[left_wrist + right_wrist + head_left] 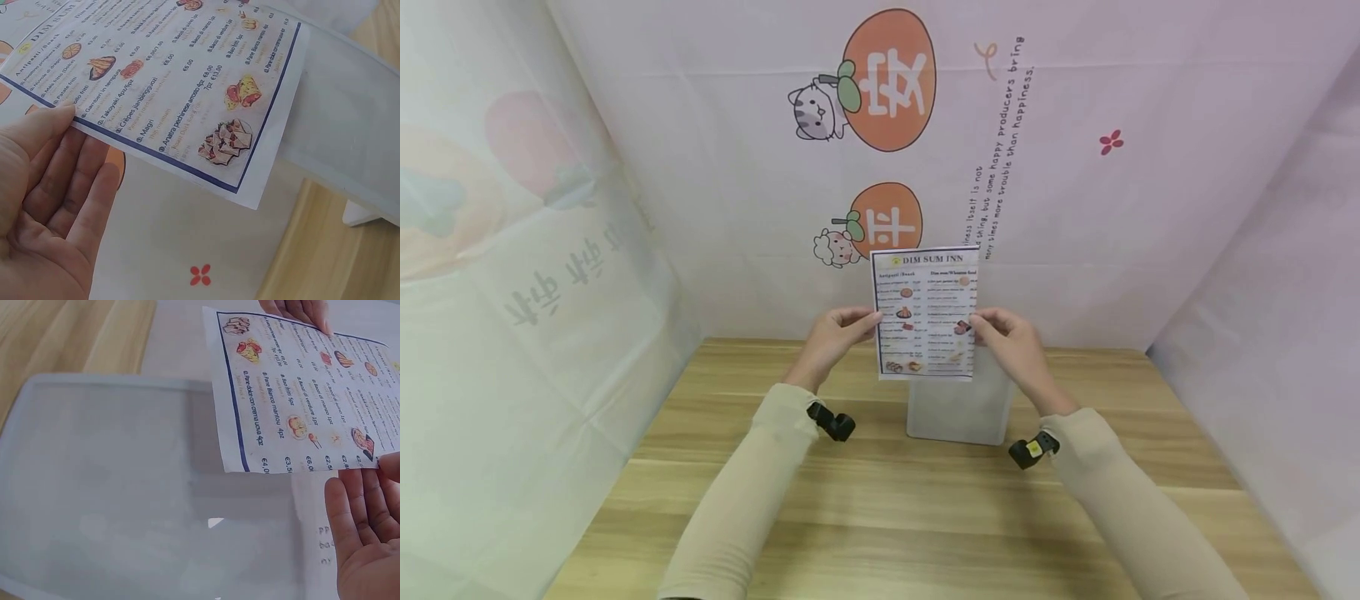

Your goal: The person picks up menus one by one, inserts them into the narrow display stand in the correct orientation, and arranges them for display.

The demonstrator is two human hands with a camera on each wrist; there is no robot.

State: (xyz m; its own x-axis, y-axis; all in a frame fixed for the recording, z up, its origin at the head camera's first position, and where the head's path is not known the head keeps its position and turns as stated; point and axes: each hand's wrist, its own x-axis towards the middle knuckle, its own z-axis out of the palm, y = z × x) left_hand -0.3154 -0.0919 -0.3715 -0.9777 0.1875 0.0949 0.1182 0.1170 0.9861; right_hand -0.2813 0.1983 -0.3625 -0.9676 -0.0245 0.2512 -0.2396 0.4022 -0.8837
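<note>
A printed paper menu headed "DIM SUM INN" (927, 313) is held upright between both hands, its printed side facing the head camera. My left hand (838, 337) pinches its left edge with the thumb in front and fingers behind; the left wrist view shows that thumb (53, 122) on the blue border. On the opposite edge my right hand (1011, 342) pinches the sheet about halfway up. Behind and below the menu stands a pale grey-white panel with rounded corners (958, 410), its upper part hidden by the paper. In the right wrist view the panel (106, 487) fills much of the picture.
The wood-grain table (880, 508) stretches toward the front. A white cloth backdrop (715, 167) with printed fruit and lettering rises behind it, and more cloth hangs at both sides. A small white foot (362, 214) shows under the panel. Each wrist wears a black camera.
</note>
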